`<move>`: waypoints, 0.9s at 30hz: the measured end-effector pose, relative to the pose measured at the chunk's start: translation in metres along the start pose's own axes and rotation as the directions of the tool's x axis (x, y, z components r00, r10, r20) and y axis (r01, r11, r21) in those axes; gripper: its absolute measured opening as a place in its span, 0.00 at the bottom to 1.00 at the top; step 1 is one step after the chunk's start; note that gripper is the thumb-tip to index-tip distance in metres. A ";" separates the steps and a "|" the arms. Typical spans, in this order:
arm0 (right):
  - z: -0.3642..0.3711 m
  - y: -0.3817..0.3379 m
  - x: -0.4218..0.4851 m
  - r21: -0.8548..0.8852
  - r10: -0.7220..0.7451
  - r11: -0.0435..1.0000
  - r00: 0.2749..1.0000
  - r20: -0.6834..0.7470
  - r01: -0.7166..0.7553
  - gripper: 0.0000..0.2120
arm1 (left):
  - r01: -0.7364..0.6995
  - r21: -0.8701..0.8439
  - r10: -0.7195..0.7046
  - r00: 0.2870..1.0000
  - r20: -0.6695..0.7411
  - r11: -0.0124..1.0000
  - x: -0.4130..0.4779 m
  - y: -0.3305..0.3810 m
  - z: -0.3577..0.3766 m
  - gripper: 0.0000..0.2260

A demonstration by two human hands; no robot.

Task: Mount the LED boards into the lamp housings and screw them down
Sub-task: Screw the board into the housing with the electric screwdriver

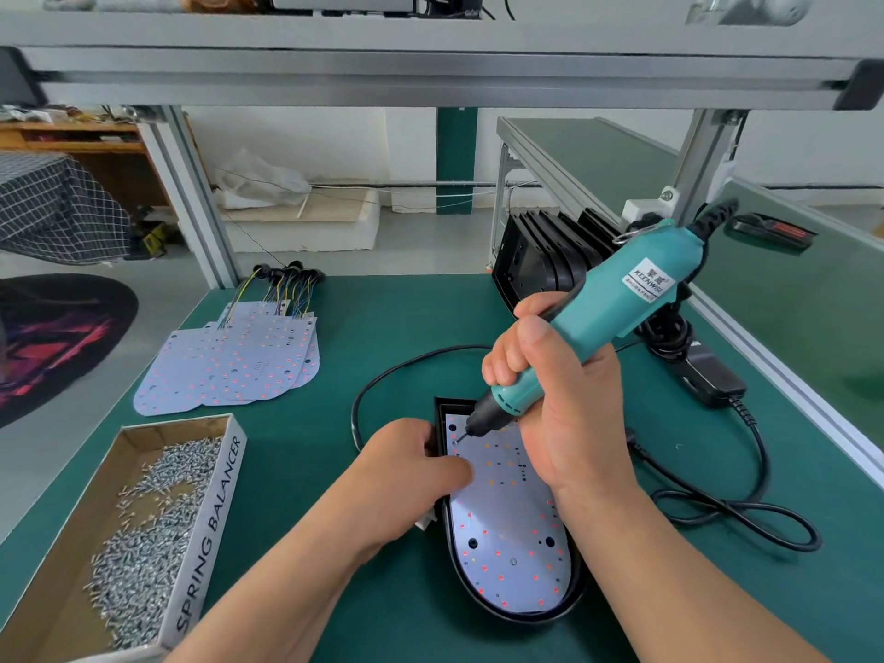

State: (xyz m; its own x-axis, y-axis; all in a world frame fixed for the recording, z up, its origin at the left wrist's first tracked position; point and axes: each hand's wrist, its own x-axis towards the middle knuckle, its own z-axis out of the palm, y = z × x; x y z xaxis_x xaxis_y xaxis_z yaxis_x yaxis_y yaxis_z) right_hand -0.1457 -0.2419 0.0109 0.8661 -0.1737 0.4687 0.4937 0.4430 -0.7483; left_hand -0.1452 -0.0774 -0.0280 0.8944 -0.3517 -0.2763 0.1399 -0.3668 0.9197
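The LED board (507, 533) lay seated in the black lamp housing (571, 598) on the green desk (382, 327). The right hand (550, 404) wrapped its fingers (500, 370) round the teal screwdriver (598, 308), whose bit touched the board's far-left corner. The left hand (411, 466) gripped the housing's left rim, thumb on the board.

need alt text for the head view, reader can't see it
A person's right hand holds a teal screwdriver with its bit at the far left corner of an LED board seated in a black housing, whose left edge the left hand holds. A box of screws and a stack of boards lie left on the green bench.
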 end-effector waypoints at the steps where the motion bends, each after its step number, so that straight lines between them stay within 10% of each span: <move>1: 0.000 0.001 -0.001 -0.012 -0.010 1.000 1.000 0.026 0.010 0.05 | 0.000 -0.002 0.000 1.000 -0.002 1.000 0.000 0.000 0.000 0.24; 27: -0.002 0.010 0.004 -0.020 0.063 0.998 0.976 0.209 -0.060 0.08 | -0.002 0.057 0.004 0.999 -0.045 0.998 0.002 -0.002 0.002 0.22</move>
State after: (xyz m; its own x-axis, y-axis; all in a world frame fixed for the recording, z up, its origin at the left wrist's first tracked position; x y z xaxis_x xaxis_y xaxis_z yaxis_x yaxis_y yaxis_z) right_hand -0.1373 -0.2401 0.0042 0.8604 0.0421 0.5079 0.4419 0.4347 -0.7847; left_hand -0.1446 -0.0788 -0.0304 0.9133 -0.3141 -0.2593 0.1136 -0.4150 0.9027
